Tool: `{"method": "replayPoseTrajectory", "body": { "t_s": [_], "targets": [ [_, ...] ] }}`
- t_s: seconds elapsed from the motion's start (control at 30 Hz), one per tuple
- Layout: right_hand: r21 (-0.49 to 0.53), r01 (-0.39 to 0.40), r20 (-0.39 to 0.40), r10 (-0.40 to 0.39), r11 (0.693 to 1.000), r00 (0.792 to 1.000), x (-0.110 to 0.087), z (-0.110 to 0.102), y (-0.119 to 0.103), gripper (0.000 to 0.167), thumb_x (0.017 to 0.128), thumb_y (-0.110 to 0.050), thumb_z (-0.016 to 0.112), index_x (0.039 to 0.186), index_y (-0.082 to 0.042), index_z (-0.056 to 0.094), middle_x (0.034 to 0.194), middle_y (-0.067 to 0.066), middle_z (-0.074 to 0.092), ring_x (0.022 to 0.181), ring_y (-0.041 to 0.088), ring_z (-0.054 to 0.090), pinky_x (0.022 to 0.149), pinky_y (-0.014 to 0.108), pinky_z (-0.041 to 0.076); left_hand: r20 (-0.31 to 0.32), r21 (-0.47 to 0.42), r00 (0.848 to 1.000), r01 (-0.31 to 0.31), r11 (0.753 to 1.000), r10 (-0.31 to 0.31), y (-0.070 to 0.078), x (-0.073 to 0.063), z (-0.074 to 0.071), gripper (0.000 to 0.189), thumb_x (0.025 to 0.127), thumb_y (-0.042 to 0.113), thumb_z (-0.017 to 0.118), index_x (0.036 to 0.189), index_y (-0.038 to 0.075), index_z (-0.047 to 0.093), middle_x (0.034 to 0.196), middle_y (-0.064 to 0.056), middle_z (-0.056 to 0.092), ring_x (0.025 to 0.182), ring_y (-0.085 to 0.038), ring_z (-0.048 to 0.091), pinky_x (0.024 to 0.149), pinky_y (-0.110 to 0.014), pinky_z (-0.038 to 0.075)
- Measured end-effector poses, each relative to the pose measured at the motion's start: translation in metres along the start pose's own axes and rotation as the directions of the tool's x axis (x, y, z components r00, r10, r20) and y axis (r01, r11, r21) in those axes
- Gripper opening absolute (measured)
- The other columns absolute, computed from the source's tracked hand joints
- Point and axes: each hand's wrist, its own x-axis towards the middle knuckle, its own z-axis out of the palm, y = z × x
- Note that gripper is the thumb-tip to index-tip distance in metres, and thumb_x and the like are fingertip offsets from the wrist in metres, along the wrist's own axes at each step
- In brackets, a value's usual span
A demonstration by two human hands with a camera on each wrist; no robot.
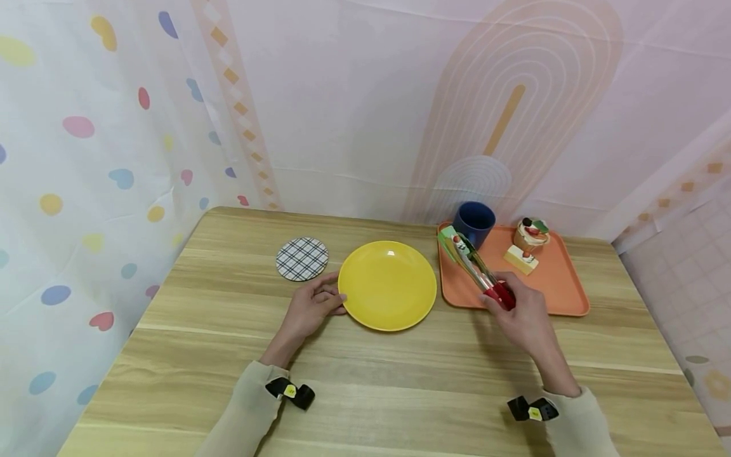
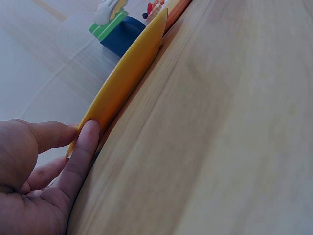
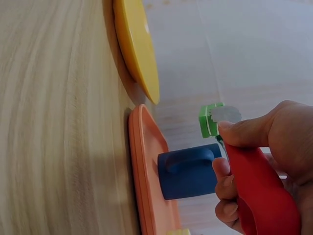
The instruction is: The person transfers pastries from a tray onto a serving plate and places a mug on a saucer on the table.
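In the head view my left hand (image 1: 308, 310) pinches the left rim of a round yellow plate (image 1: 388, 285) between thumb and fingers. The left wrist view shows the plate (image 2: 120, 83) edge-on, just over the wooden table. Over the orange tray (image 1: 462, 292), my right hand (image 1: 526, 314) grips red-handled tongs (image 3: 261, 188). Between the tongs' metal tips is a small green-and-white piece of cake (image 3: 209, 120), held up near the blue mug (image 3: 190, 174). The cake's top is partly hidden by a tong tip in the right wrist view.
On the tray, right of the mug, stand a cupcake (image 1: 531, 236) with fruit topping and a pale cake slice (image 1: 521, 259). A checked round coaster (image 1: 302, 259) lies left of the plate. A patterned cloth (image 1: 354, 127) hangs behind the table (image 1: 388, 387).
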Motion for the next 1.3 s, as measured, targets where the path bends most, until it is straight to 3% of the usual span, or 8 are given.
{"method": "replayPoseTrajectory", "body": {
  "t_s": [0.67, 1.3],
  "targets": [
    [0.021, -0.028, 0.080, 0.026, 0.999, 0.996, 0.002, 0.013, -0.012, 0.038, 0.092, -0.020, 0.079, 0.125, -0.006, 0.064, 0.098, 0.017, 0.069, 0.080, 0.028, 0.056, 0.062, 0.025, 0.042, 0.002, 0.004, 1.000, 0.005, 1.000, -0.005, -0.002, 0.002, 0.000, 0.055, 0.095, -0.001, 0.069, 0.147, 0.006, 0.052, 0.106, -0.016, 0.063, 0.080, -0.012, 0.072, 0.077, -0.031, 0.069],
    [0.052, 0.023, 0.110, -0.029, 0.998, 0.994, 0.002, 0.029, -0.023, 0.042, 0.090, -0.019, 0.081, 0.126, -0.005, 0.064, 0.096, 0.017, 0.069, 0.077, 0.025, 0.056, 0.059, 0.022, 0.043, 0.003, -0.011, 1.000, 0.002, 1.000, -0.002, -0.001, 0.001, -0.001, 0.055, 0.096, -0.002, 0.068, 0.147, 0.005, 0.051, 0.105, -0.015, 0.062, 0.079, -0.011, 0.071, 0.077, -0.030, 0.069]
  ]
}}
